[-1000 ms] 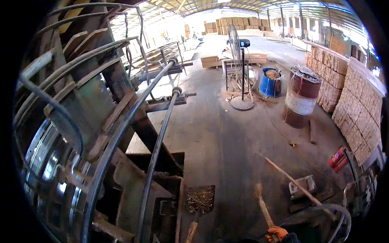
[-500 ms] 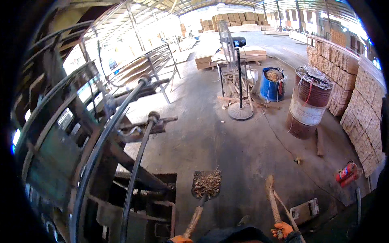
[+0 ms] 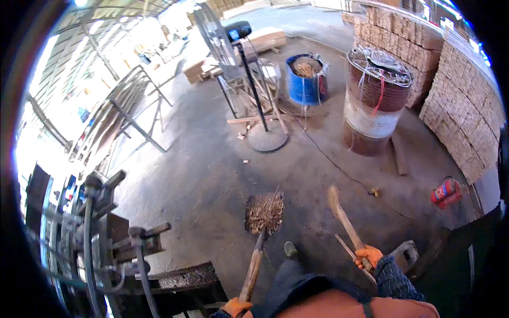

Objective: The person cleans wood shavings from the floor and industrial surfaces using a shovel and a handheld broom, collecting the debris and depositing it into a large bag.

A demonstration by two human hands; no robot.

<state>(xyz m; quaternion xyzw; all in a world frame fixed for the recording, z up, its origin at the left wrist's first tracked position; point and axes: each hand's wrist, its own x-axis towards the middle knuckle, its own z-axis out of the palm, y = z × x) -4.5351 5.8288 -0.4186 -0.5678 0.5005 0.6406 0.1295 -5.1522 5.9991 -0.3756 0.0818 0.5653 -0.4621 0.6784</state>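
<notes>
My left hand (image 3: 236,306), in an orange glove at the lower edge, is closed round the wooden handle of a shovel (image 3: 251,267). The dark blade points forward and bears a heap of wood chips and shavings (image 3: 266,212). To the right, my right hand (image 3: 369,257), also gloved in orange, grips a broom (image 3: 345,220) whose pale, worn bristle end points forward and left. Beside the broom runs a thin wooden stick (image 3: 351,253), passing by the same hand; whether the fingers hold it too, I cannot tell. Broom and shovel are apart.
A machine with metal rods (image 3: 89,238) stands at the left, beside a dark floor opening (image 3: 191,281). Ahead are a pedestal fan (image 3: 249,79), scrap wood, a blue barrel (image 3: 303,93) and a rusty drum (image 3: 371,119). A cable (image 3: 334,164), fire extinguishers (image 3: 446,192) and stacked timber (image 3: 461,100) lie rightward.
My view has swung right, so the machine sits farther left. The loaded shovel and the broom are still in my hands, and more of my arms and one shoe show.
</notes>
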